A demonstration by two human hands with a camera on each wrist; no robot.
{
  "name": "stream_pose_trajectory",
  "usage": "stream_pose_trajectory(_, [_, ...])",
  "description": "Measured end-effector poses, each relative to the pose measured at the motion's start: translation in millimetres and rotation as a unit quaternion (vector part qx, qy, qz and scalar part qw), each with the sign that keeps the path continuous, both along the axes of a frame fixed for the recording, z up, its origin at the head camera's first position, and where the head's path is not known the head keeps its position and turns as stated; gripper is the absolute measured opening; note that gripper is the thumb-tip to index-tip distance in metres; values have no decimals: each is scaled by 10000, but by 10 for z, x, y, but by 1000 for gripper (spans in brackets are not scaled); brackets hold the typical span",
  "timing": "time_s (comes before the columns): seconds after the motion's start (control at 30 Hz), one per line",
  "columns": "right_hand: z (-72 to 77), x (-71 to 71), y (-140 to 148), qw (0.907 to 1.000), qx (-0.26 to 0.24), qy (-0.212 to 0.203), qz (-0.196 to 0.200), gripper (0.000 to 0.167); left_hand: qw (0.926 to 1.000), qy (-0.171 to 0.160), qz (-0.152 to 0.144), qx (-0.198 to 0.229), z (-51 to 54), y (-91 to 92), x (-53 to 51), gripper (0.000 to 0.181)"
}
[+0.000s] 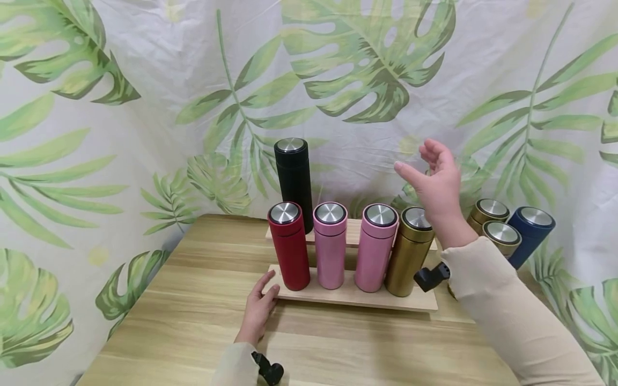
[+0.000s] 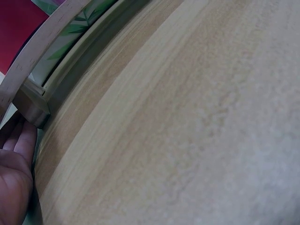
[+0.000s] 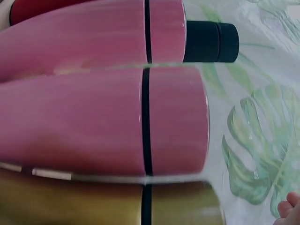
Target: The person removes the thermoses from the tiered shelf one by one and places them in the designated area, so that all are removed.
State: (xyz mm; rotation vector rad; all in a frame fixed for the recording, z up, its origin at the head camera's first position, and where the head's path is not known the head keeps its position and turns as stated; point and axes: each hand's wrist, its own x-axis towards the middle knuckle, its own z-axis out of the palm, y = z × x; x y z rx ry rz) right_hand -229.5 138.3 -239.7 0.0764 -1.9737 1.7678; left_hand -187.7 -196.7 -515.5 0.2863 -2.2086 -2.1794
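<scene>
My left hand (image 1: pixel 259 308) rests at the left end of a raised wooden rack (image 1: pixel 354 301), its fingers touching that end with relaxed, fairly straight fingers. On the rack's front tier stand a red thermos (image 1: pixel 292 254), two pink thermoses, the left one (image 1: pixel 330 254) and the right one (image 1: pixel 373 254), and a gold thermos (image 1: pixel 407 260). Behind the red one a black thermos (image 1: pixel 296 182) is upright on the back tier. My right hand (image 1: pixel 439 185) is raised above and behind the gold thermos, fingers loosely bent and spread from the thumb, holding nothing.
Right of the rack, partly behind my right forearm, stand two more gold thermoses, one at the back (image 1: pixel 487 212) and one nearer (image 1: pixel 503 236), beside a blue thermos (image 1: pixel 530 236). A leaf-patterned cloth (image 1: pixel 159 134) hangs behind the wooden table (image 1: pixel 193 316).
</scene>
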Motion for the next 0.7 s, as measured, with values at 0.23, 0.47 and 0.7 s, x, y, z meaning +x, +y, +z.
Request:
stream_pose_trajectory(0.23, [-11,-63,-193,9997,39,25,225,65,10000,1,-22,29,88,33,48,48])
stream_pose_trajectory(0.47, [-17,-130,-396,9978,-56,9,654,63,10000,-32,7,40,19,16,11,48])
stream_pose_trajectory(0.7, [-19,-181,-586,9952,-12,-100,978,65,9998,73,138,-95,-206,-29,-75,46])
